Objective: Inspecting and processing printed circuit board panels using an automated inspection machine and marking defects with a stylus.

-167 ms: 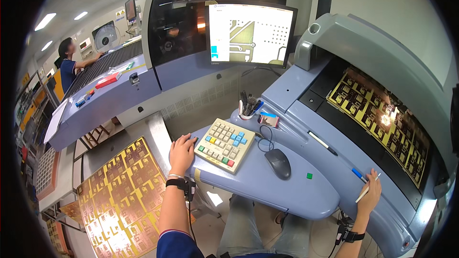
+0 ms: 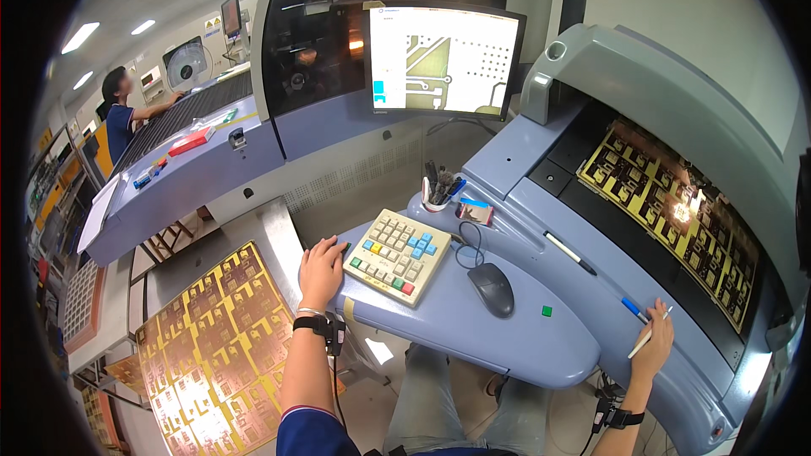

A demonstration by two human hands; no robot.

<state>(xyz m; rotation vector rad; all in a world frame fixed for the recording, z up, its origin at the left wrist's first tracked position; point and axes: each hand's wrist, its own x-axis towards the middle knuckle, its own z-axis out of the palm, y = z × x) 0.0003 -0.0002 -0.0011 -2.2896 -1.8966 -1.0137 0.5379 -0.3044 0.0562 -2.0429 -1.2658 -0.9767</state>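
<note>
Slim white pen (image 2: 639,345) aslant in right hand (image 2: 655,341), beige keypad (image 2: 395,257) beside left hand (image 2: 321,272)

The keypad (image 2: 397,257) is cream with beige keys, broken up by blue, yellow, green and red ones. The mouse (image 2: 492,290) is black, the small square (image 2: 547,311) green, and the worktop (image 2: 473,342) lavender-blue. The slim pen (image 2: 641,344) is white; the marker (image 2: 570,253) pairs white with black. Copper-brown and yellow blocks repeat across the circuit panel (image 2: 215,329). The monitor (image 2: 443,59) shows olive-green patches and dark dot rows on white. The sleeve (image 2: 308,435) is navy with red-and-white trim.
</note>
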